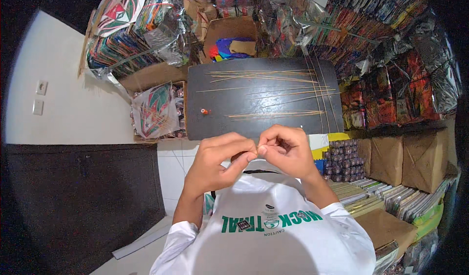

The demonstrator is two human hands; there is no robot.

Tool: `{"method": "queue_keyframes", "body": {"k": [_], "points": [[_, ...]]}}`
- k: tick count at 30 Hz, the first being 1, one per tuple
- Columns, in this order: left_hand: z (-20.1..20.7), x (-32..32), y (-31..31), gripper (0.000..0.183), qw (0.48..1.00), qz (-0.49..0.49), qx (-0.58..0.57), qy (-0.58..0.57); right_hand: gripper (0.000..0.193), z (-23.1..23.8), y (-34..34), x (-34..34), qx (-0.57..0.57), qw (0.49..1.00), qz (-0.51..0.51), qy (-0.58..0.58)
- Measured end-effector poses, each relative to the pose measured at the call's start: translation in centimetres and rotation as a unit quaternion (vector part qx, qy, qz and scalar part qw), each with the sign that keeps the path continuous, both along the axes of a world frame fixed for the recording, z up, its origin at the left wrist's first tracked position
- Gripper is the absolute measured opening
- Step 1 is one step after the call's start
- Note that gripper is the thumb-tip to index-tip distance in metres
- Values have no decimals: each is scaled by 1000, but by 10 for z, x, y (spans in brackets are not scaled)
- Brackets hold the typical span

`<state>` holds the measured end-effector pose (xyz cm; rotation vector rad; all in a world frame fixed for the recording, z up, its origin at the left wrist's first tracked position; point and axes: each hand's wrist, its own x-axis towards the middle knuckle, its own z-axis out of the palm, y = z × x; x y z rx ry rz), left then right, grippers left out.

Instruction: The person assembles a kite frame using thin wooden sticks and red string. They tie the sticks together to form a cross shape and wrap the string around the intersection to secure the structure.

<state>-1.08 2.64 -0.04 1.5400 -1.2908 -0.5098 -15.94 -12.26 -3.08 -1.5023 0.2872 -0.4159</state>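
My left hand (215,161) and my right hand (289,153) meet in front of my chest, just off the near edge of the black table (210,126). Thumb and forefinger of each are pinched, and the fingertips almost touch. Whatever lies between them is too small to make out. Beyond my hands, several thin bamboo sticks (273,114) lie across the tabletop, some in loose bundles and a few crossing others at the right end. A small orange and white spool (204,111) stands on the table's left part.
Left of the table is an open carton (183,104) with a printed red and green sheet (159,109) on it. Tall wrapped stacks (132,45) rise at the back left. Another open box (229,28) stands behind the table. Brown cartons (410,160) and stacked small jars (344,160) are at right.
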Motion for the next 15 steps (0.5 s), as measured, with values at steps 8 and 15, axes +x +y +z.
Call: {"method": "queue_keyframes", "body": {"k": [8,15], "points": [[0,-2,0,8,1000,26,-9,8,7,-15,11,4,130,991,16,-30],[0,-4,-1,8,997,73,-6,-18,5,-21,16,4,85,996,2,-5]]}}
